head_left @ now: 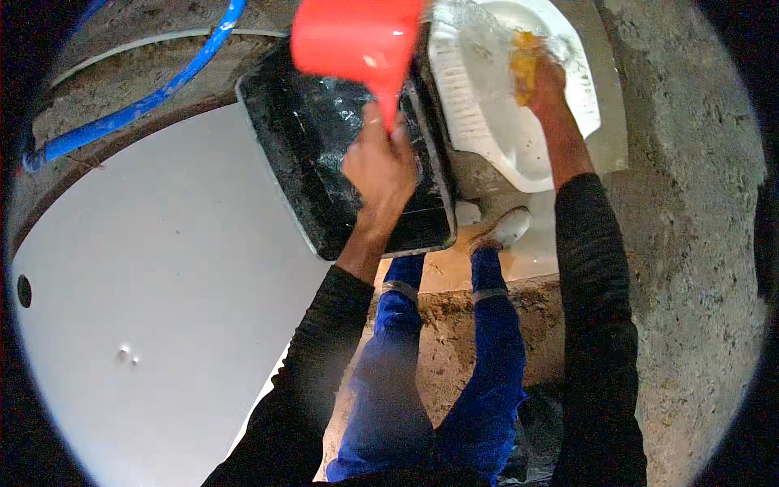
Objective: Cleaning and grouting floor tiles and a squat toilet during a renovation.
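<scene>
Pan: a white squat toilet pan (531, 174) is set in the floor at the upper right, ribbed along its left side and partly covered by clear, splashing water (479, 40).
Pad: a yellow-orange pad (524, 65) (whether sponge or folded cloth cannot be told) is held over the pan's bowl; contact with the pan cannot be made out.
Right hand: the pad is gripped in the right hand (550, 85), the fingers closed around it and partly hidden by blur.
Jug: a red jug (353, 36) is held over the far part of the black tub, its body cut off by the upper edge of the view.
Left hand: the jug's handle is clasped in the left hand (381, 166), the fingers curled and the thumb laid along it.
Tub: a black rectangular tub (292, 154), wet and shiny inside, is placed just left of the pan.
Legs: blue trousers (495, 341) are banded below the knees, and a pale shoe (513, 227) is seen near the pan's lower end.
Panel: a large white panel (162, 268) is seen at the left, pierced by a dark round hole.
Hose: a blue hose (154, 101) is curved across the upper left.
Wall: rough grey concrete (690, 203) is shown along the right.
</scene>
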Available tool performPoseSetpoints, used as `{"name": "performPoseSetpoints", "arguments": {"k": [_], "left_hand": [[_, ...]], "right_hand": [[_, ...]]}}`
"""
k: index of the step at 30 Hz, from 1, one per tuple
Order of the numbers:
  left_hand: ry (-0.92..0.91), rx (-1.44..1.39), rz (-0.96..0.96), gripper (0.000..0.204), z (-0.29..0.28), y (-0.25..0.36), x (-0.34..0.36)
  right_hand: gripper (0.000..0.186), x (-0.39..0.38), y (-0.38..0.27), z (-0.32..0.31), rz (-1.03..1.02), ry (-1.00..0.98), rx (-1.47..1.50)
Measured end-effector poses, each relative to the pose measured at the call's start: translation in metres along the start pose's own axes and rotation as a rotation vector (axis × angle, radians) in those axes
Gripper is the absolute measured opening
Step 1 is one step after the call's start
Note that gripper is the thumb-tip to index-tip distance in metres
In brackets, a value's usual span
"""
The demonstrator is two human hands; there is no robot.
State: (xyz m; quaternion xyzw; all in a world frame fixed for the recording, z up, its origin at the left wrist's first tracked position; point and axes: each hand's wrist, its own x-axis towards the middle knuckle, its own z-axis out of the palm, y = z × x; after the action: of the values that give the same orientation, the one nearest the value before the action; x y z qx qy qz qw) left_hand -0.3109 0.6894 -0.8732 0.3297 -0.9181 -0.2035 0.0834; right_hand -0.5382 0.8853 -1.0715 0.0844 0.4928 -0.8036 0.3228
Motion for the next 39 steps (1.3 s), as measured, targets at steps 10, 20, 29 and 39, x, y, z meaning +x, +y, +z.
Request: {"name": "performPoseSetpoints", "arguments": {"k": [10, 20, 29, 39], "left_hand": [[-0.368, 0.378, -0.507, 0.039, 0.171, -0.265, -0.091], [-0.269, -0.826, -0.636, 0.029, 0.205, -0.245, -0.132], [-0.142, -0.667, -0.482, 0.023, -0.001, -0.021, -0.126], [-0.174, -0.06, 0.025, 0.024, 0.027, 0.034, -0.069]], "right_hand": [[0.052, -0.068, -0.035, 0.006, 0.057, 0.19, -0.298], [0.056, -0.109, -0.01, -0.025, 0.284, 0.161, 0.056], [0.065, -0.096, -0.013, 0.022, 0.314, -0.083, 0.401], [0.048, -0.066, -0.011, 0.061, 0.191, 0.035, 0.241]]}}
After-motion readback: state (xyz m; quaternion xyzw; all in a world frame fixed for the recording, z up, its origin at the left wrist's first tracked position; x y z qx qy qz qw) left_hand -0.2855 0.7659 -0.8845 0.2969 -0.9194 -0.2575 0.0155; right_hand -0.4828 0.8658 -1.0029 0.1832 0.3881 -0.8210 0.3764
